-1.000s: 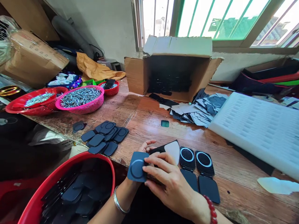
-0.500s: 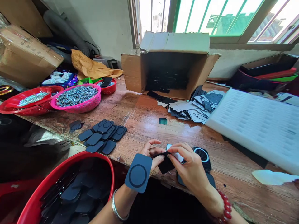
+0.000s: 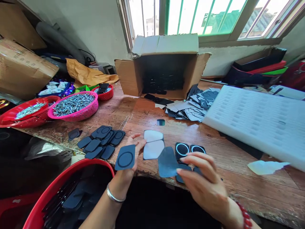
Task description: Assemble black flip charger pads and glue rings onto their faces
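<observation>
Between the fingers and thumb of my left hand (image 3: 134,156) is the edge of a folded-out sheet with two pale rounded panels (image 3: 153,144). A dark blue-grey square with a ring mark (image 3: 125,157) lies over the same hand, near the thumb base. My right hand (image 3: 205,181) pinches a thin dark translucent piece (image 3: 167,162), which hangs just right of the pale panels. Behind the right fingers, black pads with white rings (image 3: 182,149) lie on the table, partly covered. Left of my hands sits a pile of black square pads (image 3: 101,132).
A red tub (image 3: 111,167) of black pads stands at the lower left. Pink (image 3: 91,109) and red baskets hold metal parts. An open carton (image 3: 127,76) is at the back, beside scattered grey sheets (image 3: 200,103) and a white foam slab (image 3: 257,117).
My hands have moved apart. The dark piece they both held is now in my right hand, and the pale panels show at my left fingertips. The view has shifted slightly.
</observation>
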### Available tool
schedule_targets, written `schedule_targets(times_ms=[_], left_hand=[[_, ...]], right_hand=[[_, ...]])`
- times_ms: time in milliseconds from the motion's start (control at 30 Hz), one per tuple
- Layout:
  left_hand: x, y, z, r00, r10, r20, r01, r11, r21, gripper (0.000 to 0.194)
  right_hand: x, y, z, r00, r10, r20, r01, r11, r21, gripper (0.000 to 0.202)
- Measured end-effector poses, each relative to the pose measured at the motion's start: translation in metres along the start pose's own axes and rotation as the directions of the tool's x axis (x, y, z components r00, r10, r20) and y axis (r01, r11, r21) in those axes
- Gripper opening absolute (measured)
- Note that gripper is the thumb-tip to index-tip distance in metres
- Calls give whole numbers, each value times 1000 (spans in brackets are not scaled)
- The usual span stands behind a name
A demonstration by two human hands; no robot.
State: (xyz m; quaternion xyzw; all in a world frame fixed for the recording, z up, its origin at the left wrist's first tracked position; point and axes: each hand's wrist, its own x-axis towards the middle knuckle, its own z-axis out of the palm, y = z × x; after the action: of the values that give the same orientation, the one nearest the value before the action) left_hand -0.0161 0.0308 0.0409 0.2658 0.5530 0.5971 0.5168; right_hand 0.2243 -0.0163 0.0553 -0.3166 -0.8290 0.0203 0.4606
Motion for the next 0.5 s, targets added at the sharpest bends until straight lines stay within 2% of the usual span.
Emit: schedule_targets(times_ms=[67,100,133,200,233,267,333,400,500], left_hand=[[7,6,-4,989,126,-73,-119,988,94,63],[5,6,-3,983,173,-59,-163,975,151,60],[0,4,3,981,195,-7,-189,961,203,56],[-18,-6,21,965,161,205,-218,931,293,47],[-31,-14,32,933,125,336,-241,913,328,42],[-44,-21,44,880,95,466,-284,891,355,38],[-65,-34,62,748,77,659,-419,825,379,33],[-75,-43,72,657,123,744,-575,720,389,31],[-64,-56,72,569,233,789,-776,469,422,21]], right_hand=[[0,0,-21,981,138,-135,-141,990,-10,31],[0,1,-30,961,199,-191,-205,979,-9,32],[0,2,-37,946,243,-214,-249,969,1,34],[-3,5,-46,948,278,-152,-279,960,18,48],[-6,6,-48,958,277,-72,-276,961,21,59],[-11,6,-50,961,276,15,-277,961,22,67],[-25,6,-54,942,312,128,-316,948,19,73],[-44,3,-65,909,395,135,-400,917,9,72],[-83,-7,-97,852,518,84,-510,855,-94,75]])
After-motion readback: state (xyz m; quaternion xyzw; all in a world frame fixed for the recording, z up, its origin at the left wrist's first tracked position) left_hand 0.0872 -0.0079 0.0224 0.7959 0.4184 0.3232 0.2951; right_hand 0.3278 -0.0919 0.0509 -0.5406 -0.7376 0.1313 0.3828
